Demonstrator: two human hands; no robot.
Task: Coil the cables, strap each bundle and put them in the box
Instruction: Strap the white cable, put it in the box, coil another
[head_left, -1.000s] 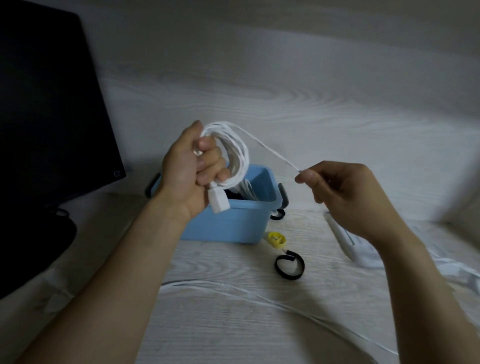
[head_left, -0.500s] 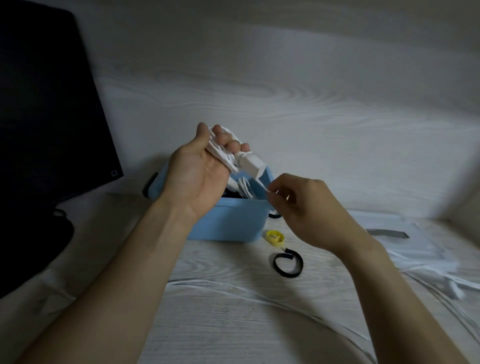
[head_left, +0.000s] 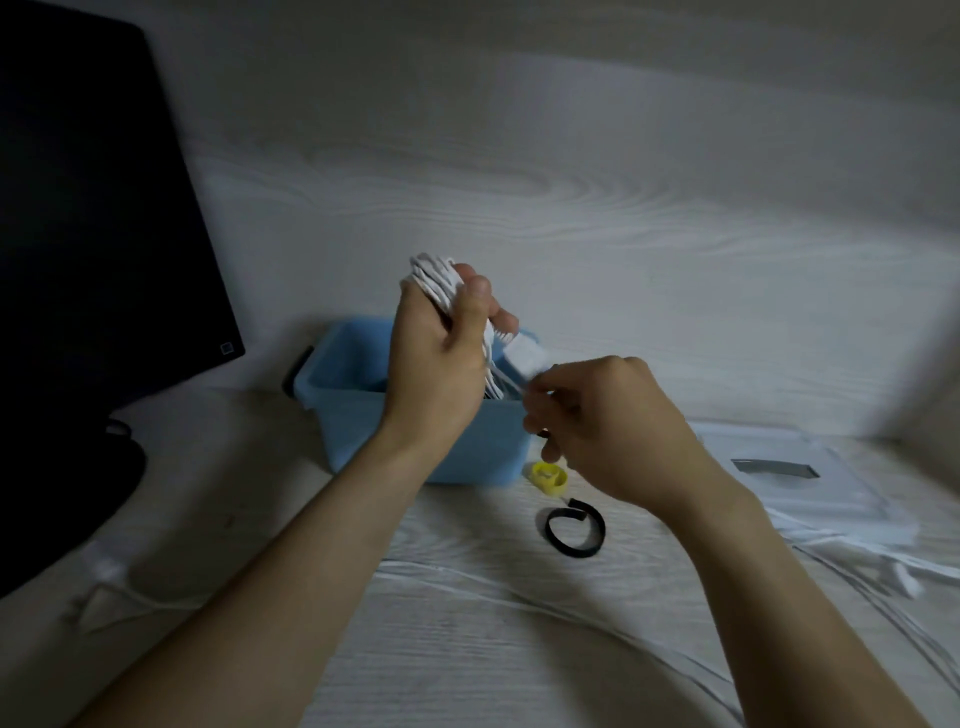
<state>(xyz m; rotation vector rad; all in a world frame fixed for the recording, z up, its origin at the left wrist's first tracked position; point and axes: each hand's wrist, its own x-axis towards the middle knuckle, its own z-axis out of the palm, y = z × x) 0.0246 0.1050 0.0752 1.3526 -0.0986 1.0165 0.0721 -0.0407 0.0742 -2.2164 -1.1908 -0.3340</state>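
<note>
Setting: home or office desk station. Evidence: dark monitor (head_left: 98, 218) on stand at left edge; pale wood-grain bench (head_left: 467, 649) with matching wood-grain back panel (head_left: 519, 182); blue plastic box (head_left: 353, 415) on bench; loose white cables (head_left: 519, 603), black strap loop (head_left: 575, 527), yellow strap roll (head_left: 548, 477). Lighting dim.

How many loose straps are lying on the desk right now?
2: a yellow strap beside the blue box, and a black strap just nearer. More may be hidden behind the hands.
</note>
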